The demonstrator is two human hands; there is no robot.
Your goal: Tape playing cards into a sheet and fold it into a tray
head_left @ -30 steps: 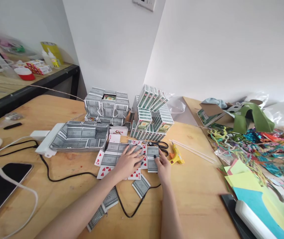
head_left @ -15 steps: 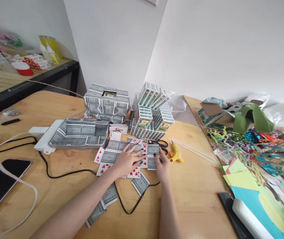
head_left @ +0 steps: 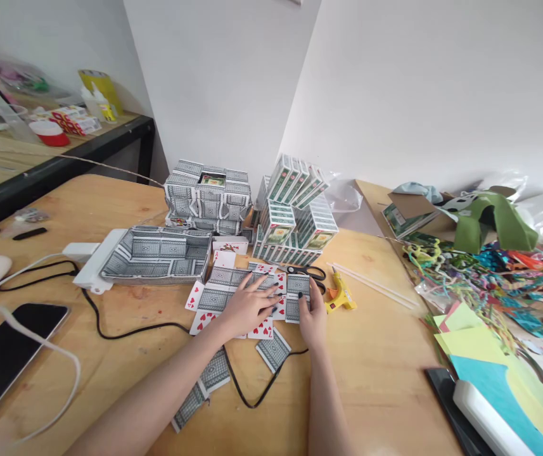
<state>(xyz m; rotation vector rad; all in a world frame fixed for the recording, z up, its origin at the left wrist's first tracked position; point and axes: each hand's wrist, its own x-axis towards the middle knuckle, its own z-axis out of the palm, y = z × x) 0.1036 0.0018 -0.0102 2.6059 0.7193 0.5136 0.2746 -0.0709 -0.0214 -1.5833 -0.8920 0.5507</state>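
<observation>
My left hand point(head_left: 245, 310) lies spread, palm down, on a flat panel of joined playing cards point(head_left: 214, 299), pressing it to the table. Some cards there show grey patterned backs, others red heart faces along the edges. At the panel's right side, my right hand point(head_left: 313, 322) grips a narrow piece of playing cards point(head_left: 297, 284) by its right edge, thumb on top. Whether this piece is joined to the panel I cannot tell. A loose card point(head_left: 274, 350) and a strip of cards point(head_left: 215, 372) lie nearer to me. Behind the panel sits an open, card-covered tray point(head_left: 159, 252).
A larger card-covered box point(head_left: 207, 201) and stacked card packs point(head_left: 275, 232) stand at the back. Scissors point(head_left: 317, 273), a yellow glue gun point(head_left: 341, 296) and glue sticks point(head_left: 376, 286) lie right. A black cable point(head_left: 133, 330) crosses the table. A phone point(head_left: 12, 361) lies left.
The view has shifted a little, so everything sits slightly further right. Both hands and the cards keep nearly the same places relative to one another.
</observation>
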